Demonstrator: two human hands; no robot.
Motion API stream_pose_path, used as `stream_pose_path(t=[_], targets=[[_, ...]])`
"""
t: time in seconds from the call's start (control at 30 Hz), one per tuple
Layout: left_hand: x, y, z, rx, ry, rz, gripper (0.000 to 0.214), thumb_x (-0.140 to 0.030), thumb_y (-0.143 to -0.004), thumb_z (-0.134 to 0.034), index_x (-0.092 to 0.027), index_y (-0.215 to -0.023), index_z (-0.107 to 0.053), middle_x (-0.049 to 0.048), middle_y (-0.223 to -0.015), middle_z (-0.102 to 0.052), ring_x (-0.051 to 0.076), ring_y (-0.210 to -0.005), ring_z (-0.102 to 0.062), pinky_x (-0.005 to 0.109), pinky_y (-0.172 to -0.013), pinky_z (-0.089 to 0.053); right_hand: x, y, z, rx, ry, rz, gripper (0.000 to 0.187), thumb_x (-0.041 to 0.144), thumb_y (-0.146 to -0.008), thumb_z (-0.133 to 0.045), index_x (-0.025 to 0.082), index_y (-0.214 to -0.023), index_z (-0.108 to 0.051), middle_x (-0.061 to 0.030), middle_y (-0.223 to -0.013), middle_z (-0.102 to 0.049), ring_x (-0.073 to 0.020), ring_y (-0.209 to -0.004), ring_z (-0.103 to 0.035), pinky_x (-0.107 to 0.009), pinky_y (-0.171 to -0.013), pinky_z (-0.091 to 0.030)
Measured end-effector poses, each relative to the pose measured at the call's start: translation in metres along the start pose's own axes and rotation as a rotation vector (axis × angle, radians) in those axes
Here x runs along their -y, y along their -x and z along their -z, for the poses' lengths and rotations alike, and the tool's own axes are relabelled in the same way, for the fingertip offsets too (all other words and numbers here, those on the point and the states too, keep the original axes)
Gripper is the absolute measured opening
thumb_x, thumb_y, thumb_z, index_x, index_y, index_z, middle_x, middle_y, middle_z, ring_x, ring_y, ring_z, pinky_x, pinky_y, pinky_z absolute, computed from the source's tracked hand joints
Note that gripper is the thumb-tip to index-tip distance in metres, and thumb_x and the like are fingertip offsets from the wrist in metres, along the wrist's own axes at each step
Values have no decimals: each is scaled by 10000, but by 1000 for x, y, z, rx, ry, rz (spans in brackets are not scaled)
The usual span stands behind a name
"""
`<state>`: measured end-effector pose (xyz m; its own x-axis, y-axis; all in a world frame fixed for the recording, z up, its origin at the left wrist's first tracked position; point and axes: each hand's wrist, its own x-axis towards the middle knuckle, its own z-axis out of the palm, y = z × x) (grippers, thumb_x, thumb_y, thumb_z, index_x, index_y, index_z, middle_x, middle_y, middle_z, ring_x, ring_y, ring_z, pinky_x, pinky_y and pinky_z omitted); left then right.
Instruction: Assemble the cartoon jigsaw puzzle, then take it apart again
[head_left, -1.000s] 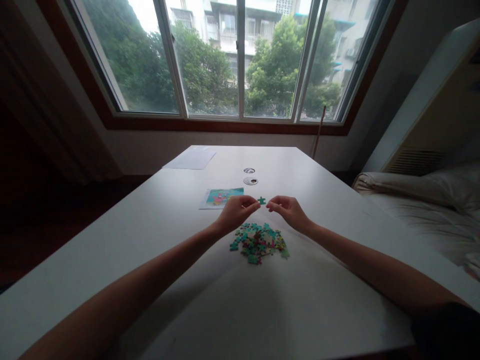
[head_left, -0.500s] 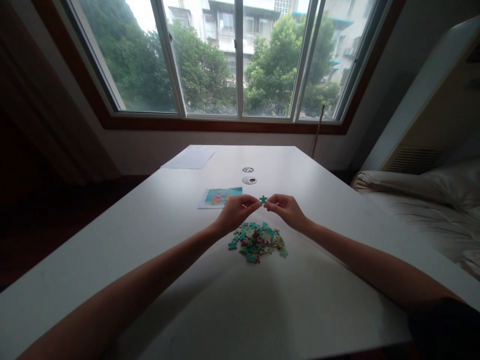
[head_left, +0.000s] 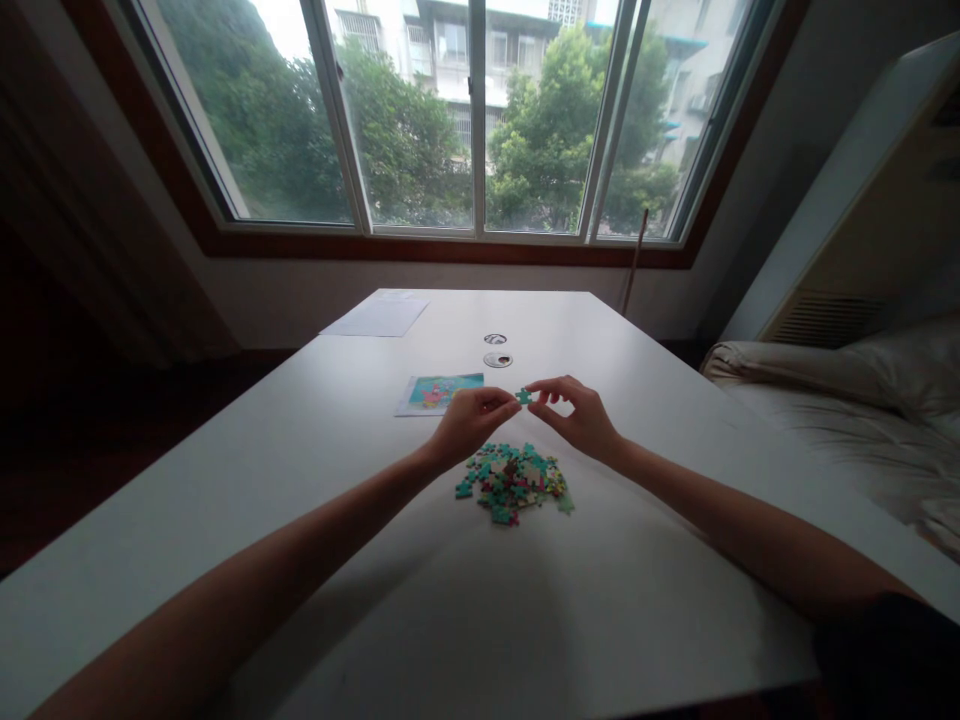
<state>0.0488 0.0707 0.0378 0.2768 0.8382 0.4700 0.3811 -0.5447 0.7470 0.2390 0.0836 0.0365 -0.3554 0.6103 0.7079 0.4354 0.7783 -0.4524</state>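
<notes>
A small green jigsaw puzzle piece is held up over the table, above and beyond the pile. My left hand pinches it by its left side between thumb and fingertips. At its right edge is my right hand, thumb and index finger parted around the piece's side; whether they touch it is too small to tell. Just below both hands lies a loose heap of jigsaw puzzle pieces, mostly green with some pink, yellow and pale ones. Partly behind my left hand is a colourful cartoon picture sheet.
Two small round flat items, one behind the other, lie beyond my hands on the white table. A white paper sheet sits at the far left corner. A window faces the table, and a sofa stands at right.
My right thumb and index finger have spread from their pinch. The puzzle piece has tilted and shifted slightly left, still in my left hand.
</notes>
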Motion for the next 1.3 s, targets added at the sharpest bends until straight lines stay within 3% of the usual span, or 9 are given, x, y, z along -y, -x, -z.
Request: stream_pose_path(t=[0.17, 0.43, 0.6, 0.8, 1.07, 1.3], targets=[[1, 0, -1, 10, -64, -15, 254, -336, -800, -532, -124, -744, -660, 20, -639, -642, 82, -546, -513, 198, -508, -408, -6, 1, 0, -27, 121, 136, 166, 296, -806, -601, 221, -948, -644, -8, -717, -630, -146, -700, -541, -297, -709, -430], [7, 1, 5, 69, -395, -18, 217, -264, -823, -507, -130, -769, -667, 25, -661, -637, 111, -596, -539, 232, -592, -428, -15, 0, 2, -71, 200, 160, 181, 325, -819, -585, 222, -959, -637, -6, -734, -639, -152, -716, -545, -308, -747, -407], [22, 5, 14, 134, -698, -6, 190, -184, -807, -492, -117, -749, -660, 85, -747, -613, 190, -711, -561, 324, -692, -439, -33, -9, -1, 44, 235, 63, 186, 314, -817, -573, 196, -944, -639, -18, -741, -636, -155, -727, -539, -295, -737, -402], [36, 11, 16, 161, -933, 71, 204, -237, -826, -487, -109, -814, -645, 143, -894, -606, 272, -901, -551, 406, -816, -420, -72, -28, -29, 277, 304, -142, 182, 328, -794, -583, 199, -884, -674, -30, -794, -666, -153, -740, -548, -275, -721, -405], [50, 11, 14, 181, -999, 114, 268, -298, -872, -434, -134, -1002, -601, 134, -1073, -574, 256, -1002, -523, 370, -852, -418, -104, -68, -68, 286, 356, -268, 217, 348, -784, -573, 220, -908, -697, -31, -845, -685, -163, -777, -587, -280, -755, -420], [54, 16, 13, 152, -985, 115, 282, -299, -885, -433, -143, -1070, -577, 129, -1117, -558, 249, -1056, -498, 374, -900, -394, -110, -72, -87, 299, 368, -325, 233, 364, -749, -600, 242, -922, -696, -34, -887, -676, -184, -842, -597, -287, -767, -429]])
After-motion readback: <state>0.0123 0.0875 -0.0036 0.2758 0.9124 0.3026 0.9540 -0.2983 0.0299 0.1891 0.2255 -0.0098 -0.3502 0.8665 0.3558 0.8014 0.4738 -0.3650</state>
